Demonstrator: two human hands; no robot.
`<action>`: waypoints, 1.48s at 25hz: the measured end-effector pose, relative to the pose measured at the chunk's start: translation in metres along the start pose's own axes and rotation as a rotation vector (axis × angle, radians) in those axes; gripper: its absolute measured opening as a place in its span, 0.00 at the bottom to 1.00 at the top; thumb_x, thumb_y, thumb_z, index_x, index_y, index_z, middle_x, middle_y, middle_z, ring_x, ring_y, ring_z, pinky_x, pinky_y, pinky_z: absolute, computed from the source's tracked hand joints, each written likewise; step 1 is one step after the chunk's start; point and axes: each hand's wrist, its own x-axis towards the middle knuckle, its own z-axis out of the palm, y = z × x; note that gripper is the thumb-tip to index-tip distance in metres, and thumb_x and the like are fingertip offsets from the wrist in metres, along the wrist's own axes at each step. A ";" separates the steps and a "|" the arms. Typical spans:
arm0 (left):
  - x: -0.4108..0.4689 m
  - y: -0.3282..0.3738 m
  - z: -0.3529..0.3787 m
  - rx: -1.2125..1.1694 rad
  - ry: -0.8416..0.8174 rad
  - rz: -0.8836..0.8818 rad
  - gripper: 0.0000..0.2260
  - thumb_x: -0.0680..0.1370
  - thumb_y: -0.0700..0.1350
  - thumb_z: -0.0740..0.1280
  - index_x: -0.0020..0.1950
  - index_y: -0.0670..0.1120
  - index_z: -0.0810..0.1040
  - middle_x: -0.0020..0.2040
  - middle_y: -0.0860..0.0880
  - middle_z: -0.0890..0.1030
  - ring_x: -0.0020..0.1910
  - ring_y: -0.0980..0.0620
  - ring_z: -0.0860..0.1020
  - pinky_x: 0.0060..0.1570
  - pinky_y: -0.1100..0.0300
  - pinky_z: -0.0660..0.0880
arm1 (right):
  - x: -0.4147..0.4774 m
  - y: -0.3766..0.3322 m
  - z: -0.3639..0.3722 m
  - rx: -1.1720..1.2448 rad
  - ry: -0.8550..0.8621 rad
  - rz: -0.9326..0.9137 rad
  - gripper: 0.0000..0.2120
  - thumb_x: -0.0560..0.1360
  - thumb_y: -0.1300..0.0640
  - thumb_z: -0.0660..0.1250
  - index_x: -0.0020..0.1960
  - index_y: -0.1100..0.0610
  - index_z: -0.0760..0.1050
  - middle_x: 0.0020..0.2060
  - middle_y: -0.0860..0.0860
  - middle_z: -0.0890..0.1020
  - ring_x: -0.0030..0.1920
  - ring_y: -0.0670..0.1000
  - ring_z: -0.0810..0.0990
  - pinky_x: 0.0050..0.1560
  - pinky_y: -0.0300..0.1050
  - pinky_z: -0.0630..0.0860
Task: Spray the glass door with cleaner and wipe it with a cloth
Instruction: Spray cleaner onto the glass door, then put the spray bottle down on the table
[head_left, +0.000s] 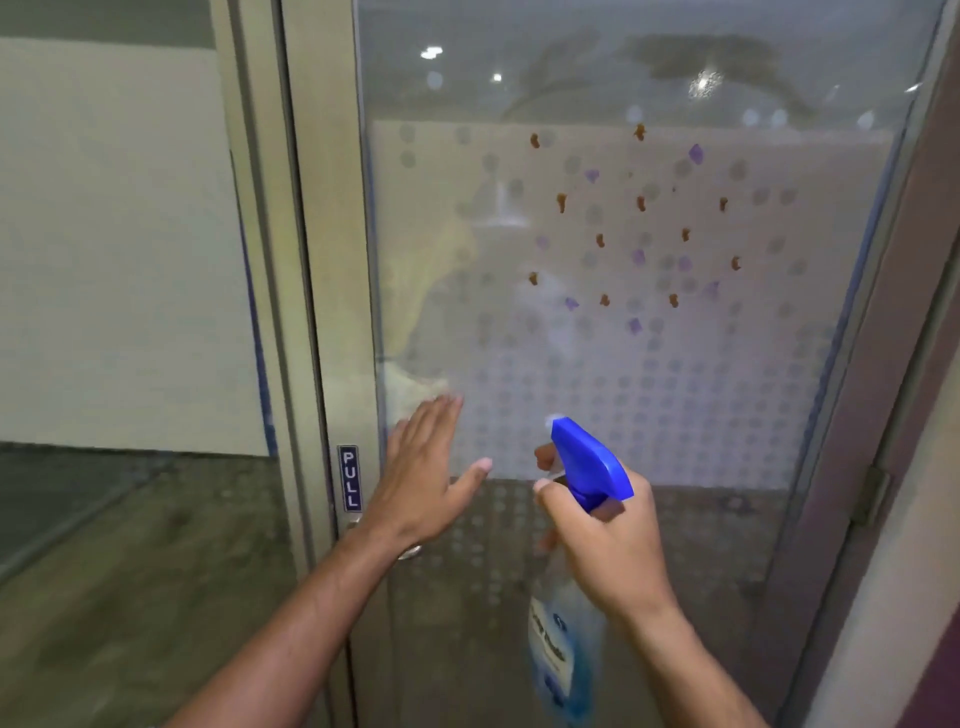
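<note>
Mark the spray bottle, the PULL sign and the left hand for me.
spray bottle (592, 462): head view, on its blue trigger head.
PULL sign (349, 478): head view, centre of the label.
left hand (423, 467): head view, back of the open hand.

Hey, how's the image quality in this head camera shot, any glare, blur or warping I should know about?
Head view: ceiling lights glare as bright spots on the top of the glass door; the left hand and the spray bottle label are motion-blurred; the door frame bows from wide-angle distortion; the orange and purple smudges read fairly clearly.
</note>
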 end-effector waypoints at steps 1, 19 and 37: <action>-0.023 -0.003 0.001 -0.074 -0.077 -0.034 0.33 0.85 0.56 0.66 0.88 0.52 0.59 0.89 0.51 0.56 0.90 0.49 0.50 0.88 0.43 0.48 | -0.005 0.004 0.002 0.049 -0.052 0.022 0.15 0.71 0.57 0.72 0.57 0.51 0.85 0.43 0.41 0.87 0.37 0.47 0.82 0.36 0.54 0.85; -0.476 0.123 -0.057 -0.630 0.060 -0.835 0.23 0.78 0.30 0.76 0.71 0.43 0.78 0.63 0.56 0.87 0.61 0.65 0.83 0.60 0.68 0.78 | -0.252 -0.033 0.074 0.633 -1.063 0.383 0.17 0.73 0.59 0.76 0.62 0.51 0.84 0.61 0.56 0.87 0.49 0.64 0.90 0.49 0.50 0.85; -0.920 0.197 -0.235 -0.152 0.624 -1.289 0.19 0.69 0.55 0.81 0.56 0.64 0.79 0.48 0.70 0.84 0.49 0.66 0.83 0.50 0.75 0.74 | -0.687 -0.190 0.206 0.325 -1.777 0.072 0.10 0.79 0.53 0.74 0.47 0.59 0.80 0.39 0.55 0.86 0.39 0.49 0.84 0.43 0.44 0.81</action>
